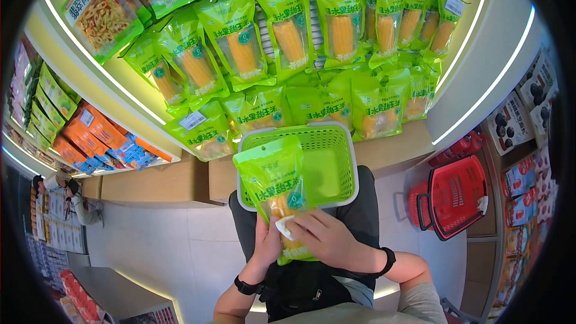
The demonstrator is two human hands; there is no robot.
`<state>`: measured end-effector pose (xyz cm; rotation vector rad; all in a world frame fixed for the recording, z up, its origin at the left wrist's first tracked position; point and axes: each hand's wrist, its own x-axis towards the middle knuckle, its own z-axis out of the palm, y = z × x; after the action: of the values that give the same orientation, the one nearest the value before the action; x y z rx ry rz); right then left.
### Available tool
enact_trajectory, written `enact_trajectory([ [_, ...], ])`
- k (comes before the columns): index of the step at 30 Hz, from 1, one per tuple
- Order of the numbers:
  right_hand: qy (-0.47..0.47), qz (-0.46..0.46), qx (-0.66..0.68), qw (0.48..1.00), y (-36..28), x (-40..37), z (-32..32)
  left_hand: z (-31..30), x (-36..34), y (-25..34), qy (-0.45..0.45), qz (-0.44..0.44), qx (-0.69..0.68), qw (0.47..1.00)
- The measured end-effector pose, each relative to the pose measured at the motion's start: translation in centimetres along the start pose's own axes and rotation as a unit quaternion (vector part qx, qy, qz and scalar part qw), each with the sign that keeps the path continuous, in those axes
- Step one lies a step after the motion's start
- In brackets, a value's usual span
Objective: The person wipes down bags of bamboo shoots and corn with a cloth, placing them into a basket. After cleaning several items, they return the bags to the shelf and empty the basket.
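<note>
My left hand (pixel 267 241) grips the lower left side of a green bag of corn (pixel 271 171), whose clear window shows a yellow cob. Pinched in the fingers of my right hand (pixel 329 239) is a crumpled white tissue (pixel 284 227), pressed against the front of that bag near its window. Behind the bag, a light green plastic basket (pixel 327 174) with a pale rim sits over my lap. The bag overlaps the basket's left part in this view.
Ahead, a lit shelf holds rows of similar corn bags (pixel 294 36), with noodle-like food packs (pixel 102 18) above left. A red shopping basket (pixel 459 195) stands on the floor at right. Orange packs (pixel 96 132) fill a left shelf, and another person (pixel 84 207) is farther left.
</note>
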<state>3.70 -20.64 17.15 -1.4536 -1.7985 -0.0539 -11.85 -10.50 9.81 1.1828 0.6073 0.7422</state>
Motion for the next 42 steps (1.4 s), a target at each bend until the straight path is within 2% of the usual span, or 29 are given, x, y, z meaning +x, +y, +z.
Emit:
enact_trajectory([
  [1, -0.027, -0.023, 0.009, 0.999, -0.4, -1.0, 0.4, -0.3, 0.2, 0.0, 0.020, -0.021, -0.072, 0.997],
  [3, -0.057, -0.049, 0.021, 0.997, -0.4, -2.1, 0.4, -1.4, 0.6, -0.3, 0.037, -0.020, -0.069, 0.997],
  [5, -0.133, -0.100, 0.105, 0.980, -0.2, -2.7, 0.0, -2.3, 0.7, -0.4, 0.033, -0.018, -0.095, 0.995],
  [6, -0.135, -0.103, 0.110, 0.979, 0.1, -2.8, -0.4, -2.5, 0.5, -0.4, 0.039, -0.017, -0.094, 0.995],
  [8, 0.013, -0.019, 0.163, 0.986, 1.1, -2.4, -1.3, -2.3, 0.3, -0.3, -0.016, -0.021, -0.137, 0.990],
  [9, 0.091, 0.054, 0.133, 0.985, 1.4, -2.1, -1.6, -2.3, 0.3, -0.5, -0.026, -0.030, -0.164, 0.986],
  [10, 0.113, 0.136, 0.117, 0.977, 2.1, -2.4, -1.4, -2.2, 0.1, -0.6, -0.021, -0.027, -0.163, 0.986],
  [12, 0.119, 0.237, 0.250, 0.931, 2.7, -2.0, -0.4, -1.9, -0.2, -0.6, -0.069, -0.084, -0.216, 0.970],
  [14, 0.123, 0.239, 0.292, 0.918, 2.7, -2.5, 1.3, -1.1, -0.3, -1.0, -0.072, -0.092, -0.216, 0.969],
  [16, 0.121, 0.239, 0.342, 0.901, 2.7, -2.2, 2.1, -0.6, -0.5, -1.8, -0.101, -0.148, -0.193, 0.965],
  [17, 0.167, 0.283, 0.369, 0.869, 2.8, -1.9, 2.2, 0.9, -0.6, -0.2, -0.066, -0.186, -0.144, 0.970],
  [18, 0.211, 0.327, 0.396, 0.832, 2.9, -1.6, 2.2, 0.7, -0.6, -0.5, -0.054, -0.179, -0.142, 0.972],
  [19, 0.231, 0.349, 0.430, 0.800, 2.9, -0.8, 1.6, 0.4, -0.5, -0.9, -0.092, -0.217, -0.182, 0.955],
  [20, 0.237, 0.336, 0.421, 0.808, 3.7, -0.5, 1.6, 0.3, -0.6, -1.1, -0.132, -0.254, -0.222, 0.932],
  [23, 0.258, 0.324, 0.410, 0.812, 4.8, 1.3, 1.9, 0.7, -0.9, -1.8, -0.118, -0.211, -0.174, 0.955],
  [25, 0.244, 0.365, 0.484, 0.757, 5.5, 1.7, 2.9, 0.5, -0.8, -2.2, -0.112, -0.184, -0.154, 0.964],
  [26, 0.219, 0.336, 0.497, 0.769, 5.9, 0.9, 3.6, 0.4, -0.6, -2.0, -0.133, -0.186, -0.156, 0.961],
  [27, 0.190, 0.381, 0.535, 0.730, 5.4, 0.3, 4.1, 0.5, -0.3, -1.6, -0.110, -0.098, -0.082, 0.986],
  [28, 0.186, 0.347, 0.533, 0.749, 5.2, -0.1, 4.7, 0.6, -0.1, -1.4, -0.087, -0.007, -0.013, 0.996],
  [29, 0.171, 0.321, 0.489, 0.793, 5.2, -0.6, 4.9, 0.3, 0.2, -1.4, -0.077, 0.018, -0.003, 0.997],
  [30, 0.151, 0.313, 0.495, 0.797, 5.1, -0.9, 4.9, 0.0, 0.5, -1.5, -0.066, 0.042, 0.005, 0.997],
  [32, 0.142, 0.308, 0.490, 0.803, 5.2, -1.7, 4.6, -0.4, 1.2, -1.2, -0.010, 0.019, -0.028, 0.999],
  [34, 0.048, 0.327, 0.527, 0.783, 4.7, -3.2, 4.7, -1.7, 1.3, -0.8, 0.013, -0.022, -0.057, 0.998],
  [35, 0.058, 0.326, 0.522, 0.786, 4.9, -3.8, 4.8, -1.4, 1.8, -0.3, 0.042, -0.025, -0.061, 0.997],
  [37, -0.005, 0.319, 0.557, 0.767, 5.4, -5.2, 5.1, -1.7, 2.8, -0.6, 0.053, -0.031, -0.038, 0.997],
  [38, 0.002, 0.317, 0.554, 0.770, 6.1, -5.9, 5.2, -1.8, 3.4, -0.4, 0.076, -0.036, -0.016, 0.996],
  [40, -0.082, 0.217, 0.386, 0.893, 8.0, -7.4, 5.6, -2.3, 4.9, 0.7, 0.047, -0.041, -0.035, 0.997],
  [42, -0.072, 0.236, 0.342, 0.907, 9.5, -8.4, 6.4, -2.0, 6.7, 1.2, 0.003, 0.021, 0.019, 1.000],
])
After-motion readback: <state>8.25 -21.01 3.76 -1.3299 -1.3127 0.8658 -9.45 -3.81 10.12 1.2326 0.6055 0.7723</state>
